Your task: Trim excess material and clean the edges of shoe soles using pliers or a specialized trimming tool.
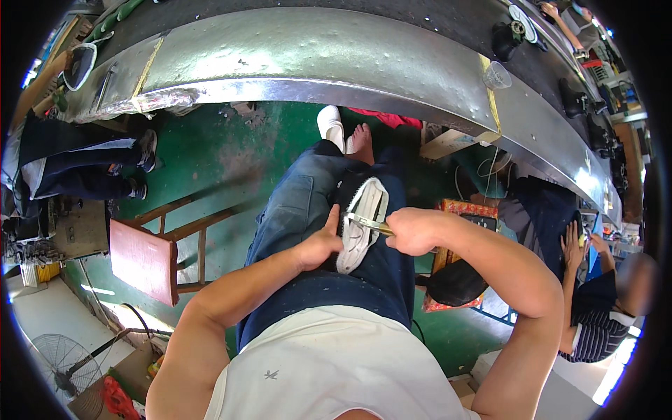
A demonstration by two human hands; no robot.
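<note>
Across my lap lies a shoe upper (pixel 365 241) with its underside up, dark on the outside, with a pale inner face and a toothed white edge. My left hand (pixel 320 245) presses against its left side, thumb and fingers gripping the dark part. A slim metal hand tool (pixel 371 224) is closed in the fist of my right hand (pixel 414 231). The tool's tip reaches over the pale face, near the toothed left edge. Whether that tip is a blade or jaws, I cannot tell.
A long metal-edged bench (pixel 301 52) with a dark belt runs ahead, carrying black shoes (pixel 505 40) and a clear cup (pixel 497 75). A wooden stool (pixel 143 262) lies tipped at left. Beside my right leg is a dark shoe-shaped piece (pixel 456 283). Other people work on both sides.
</note>
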